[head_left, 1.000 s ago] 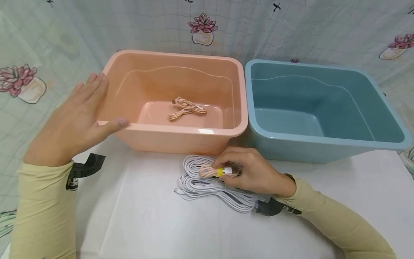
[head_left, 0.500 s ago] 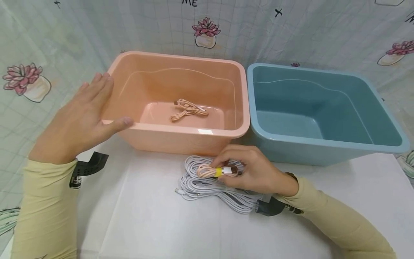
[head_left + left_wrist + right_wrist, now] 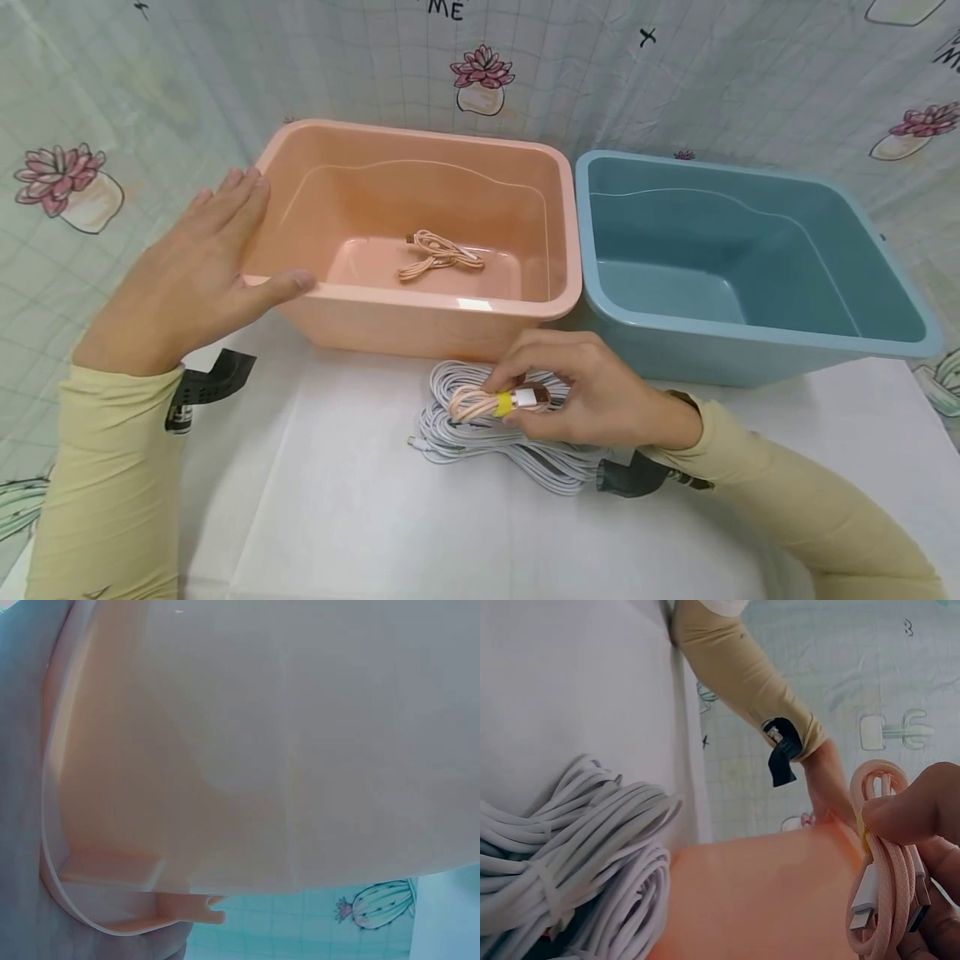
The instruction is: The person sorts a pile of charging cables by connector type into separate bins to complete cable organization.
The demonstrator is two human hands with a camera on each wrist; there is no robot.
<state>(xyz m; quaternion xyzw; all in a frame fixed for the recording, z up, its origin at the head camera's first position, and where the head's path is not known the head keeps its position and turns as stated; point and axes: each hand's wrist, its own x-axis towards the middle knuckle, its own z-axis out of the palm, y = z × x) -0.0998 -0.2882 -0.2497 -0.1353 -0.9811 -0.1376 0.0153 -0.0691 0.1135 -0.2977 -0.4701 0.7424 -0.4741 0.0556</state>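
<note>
My right hand (image 3: 592, 392) pinches a coiled peach USB cable (image 3: 471, 403), tied with a yellow band, between thumb and fingers. Its white and metal plugs show near the fingertips in the right wrist view. Under and behind it lie bundles of white cable (image 3: 517, 454) on the table. On the left, my left hand (image 3: 180, 279) rests over the side rim of a peach bin (image 3: 420, 302), fingers straight and thumb along the front rim. Another coiled peach cable (image 3: 438, 255) lies on that bin's floor. The left wrist view shows mostly the bin's outer wall (image 3: 225, 750).
A blue bin (image 3: 750, 331) stands beside the peach bin on the right, with nothing seen inside. Behind both hangs a patterned curtain (image 3: 360, 67). The white table (image 3: 375, 533) extends in front of the bins.
My right hand has raised the peach cable slightly off the white bundles, and the coil has shifted a little left. The left hand stays on the bin; the head view has shifted slightly.
</note>
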